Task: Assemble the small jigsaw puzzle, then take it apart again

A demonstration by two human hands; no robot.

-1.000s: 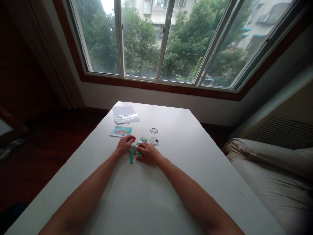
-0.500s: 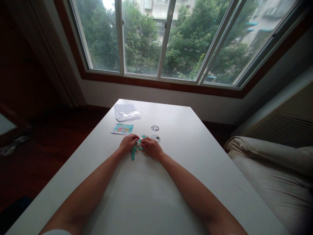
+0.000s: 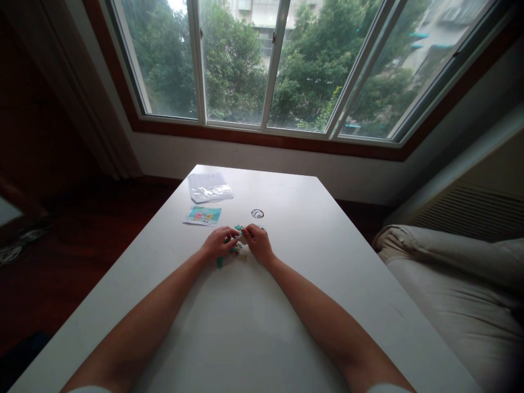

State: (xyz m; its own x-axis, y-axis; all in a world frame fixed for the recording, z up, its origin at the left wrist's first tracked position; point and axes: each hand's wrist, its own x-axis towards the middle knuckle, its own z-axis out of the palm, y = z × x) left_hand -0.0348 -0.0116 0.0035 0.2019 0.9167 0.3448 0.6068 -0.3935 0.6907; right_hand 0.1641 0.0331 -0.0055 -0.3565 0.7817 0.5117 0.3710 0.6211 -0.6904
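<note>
Puzzle pieces (image 3: pixel 234 249), teal and pale, lie in a small cluster on the white tabletop (image 3: pixel 254 322), between the two hands in the head view. The left hand (image 3: pixel 219 244) rests on the cluster's left side and the right hand (image 3: pixel 258 243) on its right, knuckles up. Both hands' fingers are bent down onto the pieces with the tips nearly meeting; whether they pinch a piece cannot be told. Just beyond the left hand lies a colourful picture card (image 3: pixel 202 215), and farther back a clear plastic bag (image 3: pixel 209 188). A round cable hole (image 3: pixel 257 213) sits near the right hand. A beige cushion (image 3: pixel 450 278) is off to the right.
</note>
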